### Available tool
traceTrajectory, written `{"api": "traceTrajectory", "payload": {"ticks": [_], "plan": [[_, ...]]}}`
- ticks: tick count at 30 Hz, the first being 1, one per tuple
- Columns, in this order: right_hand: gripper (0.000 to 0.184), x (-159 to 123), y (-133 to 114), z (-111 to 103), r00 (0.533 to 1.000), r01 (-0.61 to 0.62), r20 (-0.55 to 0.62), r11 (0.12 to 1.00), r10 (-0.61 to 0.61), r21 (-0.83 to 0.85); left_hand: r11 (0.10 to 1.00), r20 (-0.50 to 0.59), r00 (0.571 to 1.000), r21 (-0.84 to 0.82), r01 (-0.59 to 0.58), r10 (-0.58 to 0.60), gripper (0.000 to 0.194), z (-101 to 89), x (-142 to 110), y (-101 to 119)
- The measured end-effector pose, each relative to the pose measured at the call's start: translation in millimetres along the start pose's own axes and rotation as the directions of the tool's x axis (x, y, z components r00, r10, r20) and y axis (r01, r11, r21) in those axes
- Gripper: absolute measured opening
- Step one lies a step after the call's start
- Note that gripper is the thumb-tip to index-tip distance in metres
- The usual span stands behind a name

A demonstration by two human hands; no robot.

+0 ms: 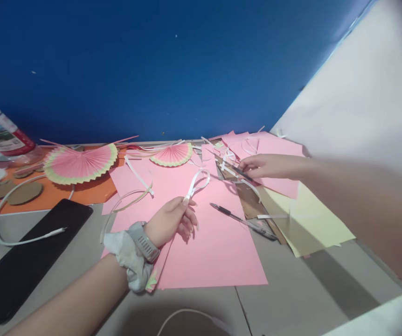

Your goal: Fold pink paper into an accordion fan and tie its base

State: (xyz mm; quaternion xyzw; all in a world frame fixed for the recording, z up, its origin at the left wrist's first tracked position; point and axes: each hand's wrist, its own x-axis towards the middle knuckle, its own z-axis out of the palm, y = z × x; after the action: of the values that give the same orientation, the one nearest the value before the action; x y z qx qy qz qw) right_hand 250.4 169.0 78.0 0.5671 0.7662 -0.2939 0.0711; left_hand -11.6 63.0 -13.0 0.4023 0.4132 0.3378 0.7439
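My left hand [173, 218] pinches the lower end of a looped white paper strip [201, 178] between thumb and finger, above a pink sheet [204, 252]. The loop stands out beyond the fingertips. Further off to the right, my right hand [262, 166] has its fingers closed on a slim dark tool [243, 173] whose kind I cannot make out, among loose paper strips. A pen [238, 218] lies slantwise on the pink sheet, between the two hands and nearer to me.
Pink-and-yellow pleated paper fans [82, 164] lie at the back left, by an orange sheet [98, 189], cardboard discs [25, 193] and a bottle [3, 130]. A black phone [33, 261] and white cable [8, 240] are left; a pale yellow sheet [313, 224] is right. A blue wall [173, 70] rises behind.
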Motion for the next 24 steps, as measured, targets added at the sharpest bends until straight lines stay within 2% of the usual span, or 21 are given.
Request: {"api": "traceTrajectory", "payload": {"ticks": [2, 4, 7, 11, 15, 17, 20, 22, 24], "plan": [[0.014, -6, -5, 2, 0.997, 0.058, 0.038, 0.975, -0.068, 0.216, 1.0, 0.002, 1.0, 0.001, -0.002, 0.002, 0.026, 0.1, 0, 0], [0.023, -11, -11, 5, 0.991, 0.123, 0.006, 0.916, -0.135, 0.381, 1.0, 0.004, 1.0, 0.004, -0.003, 0.003, 0.027, 0.3, 0, 0], [0.032, -18, -19, 9, 0.977, 0.187, -0.014, 0.823, -0.213, 0.536, 1.0, 0.006, 1.0, 0.009, -0.001, 0.001, 0.029, 0.6, 0, 0], [0.027, -29, -24, 15, 0.969, 0.2, 0.009, 0.799, -0.249, 0.567, 1.0, 0.006, 1.0, 0.01, 0.011, -0.011, 0.027, 1.6, -1, 1], [0.022, -45, -26, 23, 0.947, 0.113, 0.214, 0.873, -0.239, 0.475, 1.0, -0.001, 1.0, 0.007, 0.014, -0.014, 0.028, 2.6, -2, 3], [0.023, -53, -25, 27, 0.916, 0.018, 0.35, 0.895, -0.193, 0.446, 1.0, 0.003, 1.0, 0.008, 0.015, -0.015, 0.029, 2.1, -3, 5], [0.037, -61, -22, 35, 0.813, -0.117, 0.558, 0.89, -0.169, 0.441, 0.999, 0.032, 0.999, 0.015, 0.031, -0.032, 0.029, -0.4, -3, 8], [0.052, -63, -20, 40, 0.753, -0.153, 0.622, 0.861, -0.216, 0.485, 0.999, 0.056, 0.997, 0.023, 0.048, -0.049, 0.027, -2.6, -3, 11], [0.064, -62, -20, 46, 0.723, -0.172, 0.646, 0.842, -0.246, 0.512, 0.998, 0.074, 0.996, 0.034, 0.056, -0.058, 0.026, -3.9, -4, 13]]}}
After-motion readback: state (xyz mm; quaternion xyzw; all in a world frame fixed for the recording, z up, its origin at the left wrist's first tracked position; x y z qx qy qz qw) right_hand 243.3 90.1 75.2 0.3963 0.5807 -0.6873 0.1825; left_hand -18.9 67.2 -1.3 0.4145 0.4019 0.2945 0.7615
